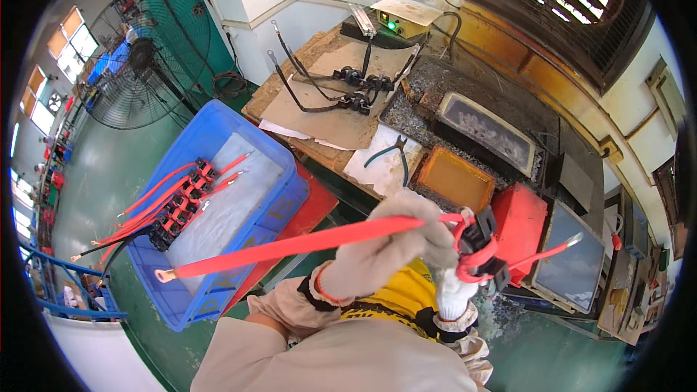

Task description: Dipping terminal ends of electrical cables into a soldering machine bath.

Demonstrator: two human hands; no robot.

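Both my hands wear pale work gloves. In front of my body, my left hand (396, 243) is closed round a thick red-sleeved cable (290, 242), which stretches out to the left and ends in a copper-coloured ring lug (165, 275). The cable runs into a coil (475, 243) of red cable wound on a black core. My right hand (451, 294) grips this coil from below, its fingers partly hidden. A second, shorter red lead (548, 252) sticks out of the coil to the right, with a silvery tip.
A blue crate (283, 207) at left holds several red-cabled coils (181, 203). Black-cabled coils (356, 87) lie on the workbench's cardboard. Pliers (392, 154), an amber-liquid tray (457, 180), a grey-surfaced rectangular pot (485, 133) and a red box (521, 221) stand near. A fan (145, 58) is far left.
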